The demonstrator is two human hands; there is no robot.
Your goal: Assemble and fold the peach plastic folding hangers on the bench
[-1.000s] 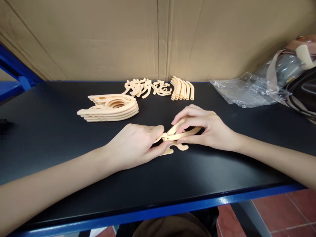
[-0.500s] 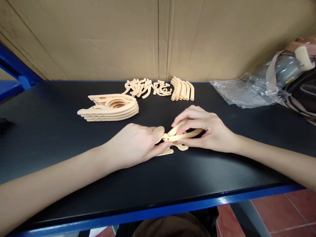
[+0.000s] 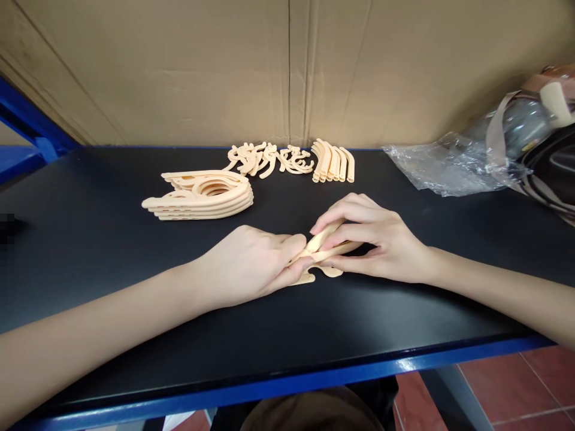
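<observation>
Cream pieces (image 3: 319,240) sit pinched in left hand (image 3: 251,263) and right hand (image 3: 387,239), left thumb (image 3: 294,246) now further across.

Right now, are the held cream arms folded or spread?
Nearly folded: the cream arms form a narrow V, running from the left hand into the right hand.

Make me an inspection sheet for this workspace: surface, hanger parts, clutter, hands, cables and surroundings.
Surface: black tabletop, reflecting light.
Hanger parts: cream hanger piece held; flat cream piece beneath the hands; hanger stack at left; loose hooks and curved tubes at the back.
Clutter: clear plastic bag beside a dark bag, right.
Left hand: pinching the held piece's left end.
Right hand: gripping its right portion.
Cables: nothing seen.
Surroundings: cardboard behind; blue frame; red floor tiles below.
</observation>
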